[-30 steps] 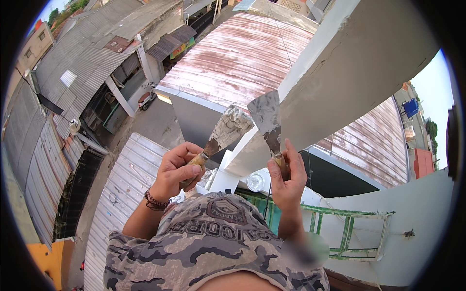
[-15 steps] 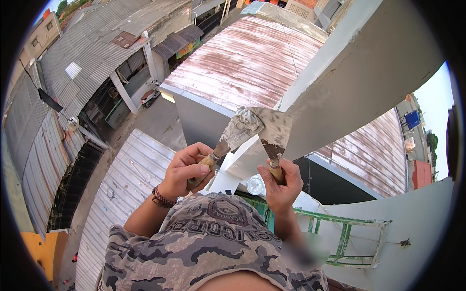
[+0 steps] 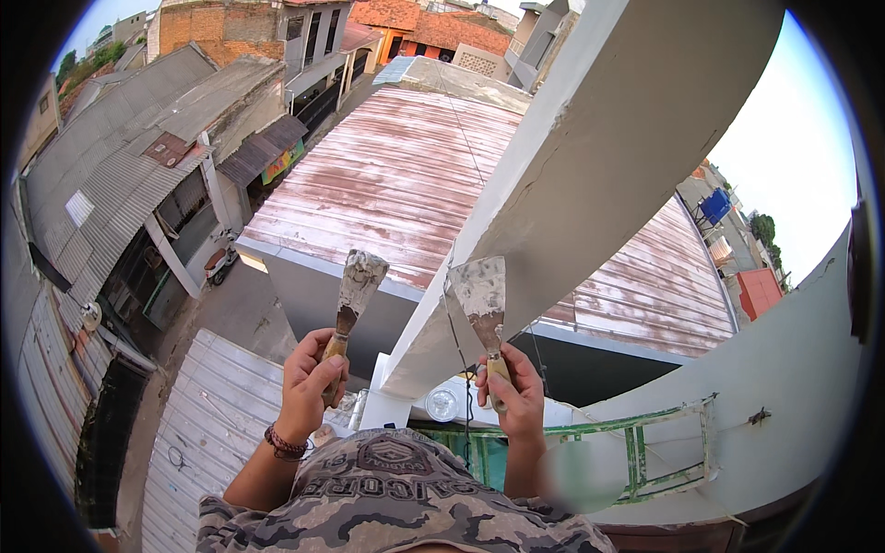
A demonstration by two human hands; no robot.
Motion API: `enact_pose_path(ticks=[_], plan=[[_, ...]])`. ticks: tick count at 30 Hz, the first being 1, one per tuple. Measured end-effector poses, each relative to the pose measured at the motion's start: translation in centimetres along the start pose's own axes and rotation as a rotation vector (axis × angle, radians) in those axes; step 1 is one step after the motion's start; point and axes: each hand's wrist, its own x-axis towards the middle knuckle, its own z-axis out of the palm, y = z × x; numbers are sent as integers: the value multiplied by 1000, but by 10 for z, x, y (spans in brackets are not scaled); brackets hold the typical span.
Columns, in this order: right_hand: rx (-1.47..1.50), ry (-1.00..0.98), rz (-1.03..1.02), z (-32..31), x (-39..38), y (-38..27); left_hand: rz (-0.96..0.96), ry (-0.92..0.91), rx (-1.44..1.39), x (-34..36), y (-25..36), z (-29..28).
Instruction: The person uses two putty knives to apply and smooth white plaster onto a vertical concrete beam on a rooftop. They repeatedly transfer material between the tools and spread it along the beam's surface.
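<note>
My left hand [image 3: 309, 382] is closed round the wooden handle of a putty knife [image 3: 348, 309], its narrow-looking blade tilted up and coated with grey filler near the tip. In my right hand [image 3: 516, 396] is a second putty knife [image 3: 483, 300], gripped by its wooden handle, with a wider blade smeared in pale grey paste. The two blades are apart. Behind the right blade rises a grey plastered beam [image 3: 608, 175] with thin cracks and rough patches; whether the blade touches it I cannot tell.
Below my hands a clear round container [image 3: 442, 404] rests on a white ledge. A green, paint-spotted ladder [image 3: 636, 452] lies to the right by a pale wall [image 3: 793, 405]. Rusty corrugated roofs [image 3: 387, 175] spread far below, beside a lane with a parked scooter [image 3: 221, 258].
The two putty knives have moved apart; before, their blades met with a lump of filler on the left one. My view has tilted up and to the right.
</note>
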Motion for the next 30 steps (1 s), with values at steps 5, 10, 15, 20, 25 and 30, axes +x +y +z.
enact_pose_path(ticks=[5, 10, 15, 20, 25, 30], plan=[[-229, -21, -48, -7, -7, -21, 35, -87, 122, 4, -8, 9], [-386, 31, -130, -1, -4, -55, 51, -121, 66, 12, -8, 21], [-521, 135, -193, 14, 0, -92, 25, -163, -23, 24, -14, 22], [-994, 413, -631, 45, 9, -121, -13, -174, -69, 35, -30, 17], [-1135, 511, -853, 73, 63, -108, -40, -173, -85, 40, -38, 14], [-1299, 608, -886, 99, 98, -79, -56, -124, -49, 38, -47, 4]])
